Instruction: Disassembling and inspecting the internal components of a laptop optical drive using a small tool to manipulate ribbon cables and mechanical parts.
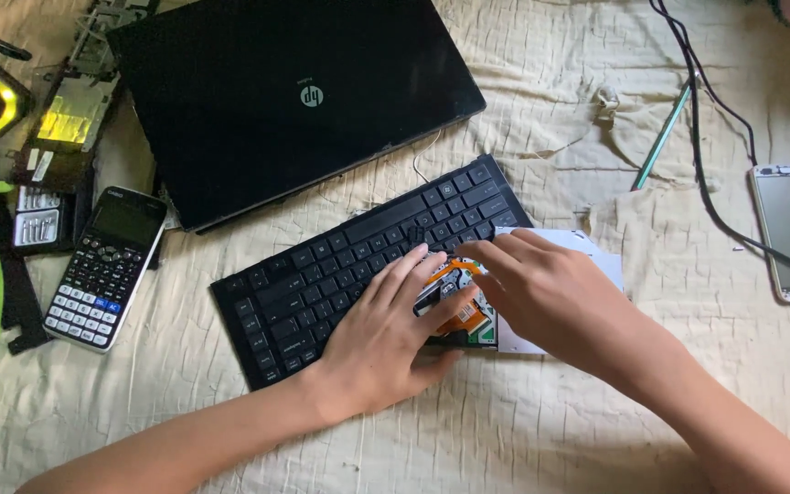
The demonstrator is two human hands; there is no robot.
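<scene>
Fingers [505,261] of our right hand [550,297] pinch narrowly at the opened drive [555,274] lying over the keyboard's [322,274] right end; our left hand [386,334], fingers spread flat, presses beside it.

My two hands on an opened drive beside a loose keyboard.

My left hand [386,343] lies flat across the black keyboard [322,274]; my right hand [550,297] presses fingertips on the silver optical drive [587,252] at its 3 o'clock. The closed black laptop [285,101] sits at 12 o'clock, the calculator [107,267] at 9 o'clock.
</scene>
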